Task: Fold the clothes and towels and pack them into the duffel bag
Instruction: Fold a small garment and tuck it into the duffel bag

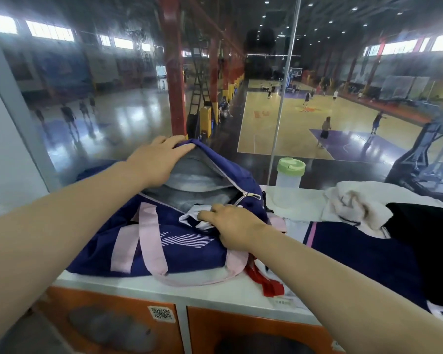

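Note:
A navy duffel bag (189, 254) with pink straps lies on the white counter (215, 292), its zip open and grey lining showing. My left hand (156, 162) grips the far flap of the opening and holds it up. My right hand (230, 226) rests at the near edge of the opening, fingers closed on a folded white and navy garment (192, 215) that sits half inside the bag. To the right lie a crumpled white towel (353, 203), a navy garment with a pink stripe (363, 256) and a black garment (430, 236).
A clear bottle with a green lid (289, 177) stands behind the bag by the glass wall (113, 111). A red strap (266, 282) pokes out beneath the bag. Orange locker doors (118, 325) sit below the counter. Beyond the glass is a sports hall with people.

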A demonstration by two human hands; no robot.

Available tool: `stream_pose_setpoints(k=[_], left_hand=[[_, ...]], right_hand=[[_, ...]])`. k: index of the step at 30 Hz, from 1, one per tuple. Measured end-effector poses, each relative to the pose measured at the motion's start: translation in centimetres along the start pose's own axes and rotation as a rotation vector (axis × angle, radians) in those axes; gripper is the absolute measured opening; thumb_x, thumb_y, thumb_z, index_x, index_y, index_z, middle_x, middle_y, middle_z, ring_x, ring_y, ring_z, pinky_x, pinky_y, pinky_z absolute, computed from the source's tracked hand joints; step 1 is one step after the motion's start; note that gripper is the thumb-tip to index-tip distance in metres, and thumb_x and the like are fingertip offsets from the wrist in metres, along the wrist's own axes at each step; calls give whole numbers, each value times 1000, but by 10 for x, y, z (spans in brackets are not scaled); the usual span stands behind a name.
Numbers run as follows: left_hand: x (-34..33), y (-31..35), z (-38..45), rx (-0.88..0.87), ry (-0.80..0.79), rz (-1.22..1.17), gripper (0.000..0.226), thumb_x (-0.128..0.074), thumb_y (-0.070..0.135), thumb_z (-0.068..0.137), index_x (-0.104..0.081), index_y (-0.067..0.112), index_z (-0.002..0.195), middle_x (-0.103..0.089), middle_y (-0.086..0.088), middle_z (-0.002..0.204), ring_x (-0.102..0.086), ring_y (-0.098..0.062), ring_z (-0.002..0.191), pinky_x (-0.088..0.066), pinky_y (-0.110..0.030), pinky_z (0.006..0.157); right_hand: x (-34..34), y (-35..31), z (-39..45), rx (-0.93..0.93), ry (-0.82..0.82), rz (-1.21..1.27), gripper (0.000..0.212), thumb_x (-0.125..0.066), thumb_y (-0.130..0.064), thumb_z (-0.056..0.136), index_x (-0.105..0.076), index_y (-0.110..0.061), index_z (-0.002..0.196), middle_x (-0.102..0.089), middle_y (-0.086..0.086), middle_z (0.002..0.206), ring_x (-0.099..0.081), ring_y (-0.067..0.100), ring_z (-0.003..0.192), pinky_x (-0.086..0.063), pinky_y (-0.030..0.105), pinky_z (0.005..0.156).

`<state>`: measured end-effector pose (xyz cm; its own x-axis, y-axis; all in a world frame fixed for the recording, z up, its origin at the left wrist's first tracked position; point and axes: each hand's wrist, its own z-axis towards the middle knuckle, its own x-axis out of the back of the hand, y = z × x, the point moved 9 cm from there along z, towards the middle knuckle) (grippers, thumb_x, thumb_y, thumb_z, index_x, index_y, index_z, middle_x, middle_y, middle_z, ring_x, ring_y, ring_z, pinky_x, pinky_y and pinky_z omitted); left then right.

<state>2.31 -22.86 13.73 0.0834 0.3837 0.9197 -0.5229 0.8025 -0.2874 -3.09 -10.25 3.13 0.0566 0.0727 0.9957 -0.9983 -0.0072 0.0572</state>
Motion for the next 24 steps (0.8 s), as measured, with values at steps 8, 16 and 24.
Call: stream_pose_setpoints(k=[8,16,24], left_hand=[[-28,56,-89,-143,269,-78,27,-39,27,78,-65,23,83,-56,1,86,-54,-24,78,-37,-36,69],[-91,70,-123,113,39,-281,64,-23,62,86,-67,26,116,-70,7,109,-62,-16,105,-31,-34,108],[-70,102,-161,114,190,-304,44,-41,55,89,-71,28,108,-71,13,101,-64,-13,92,-34,-29,89]], right_hand=[[-2,-6,5,107,85,-249,49,-43,-15,96,-38,-30,143,-61,4,124,-63,32,103,-36,36,65],[1,-18,17,146,28,-471,39,-39,-17,100,-45,-24,139,-63,3,120,-62,27,106,-39,35,71],[30,10,42,-67,53,-448,36,-43,-14,99,-48,-18,134,-57,7,131,-60,28,113,-35,35,69]])
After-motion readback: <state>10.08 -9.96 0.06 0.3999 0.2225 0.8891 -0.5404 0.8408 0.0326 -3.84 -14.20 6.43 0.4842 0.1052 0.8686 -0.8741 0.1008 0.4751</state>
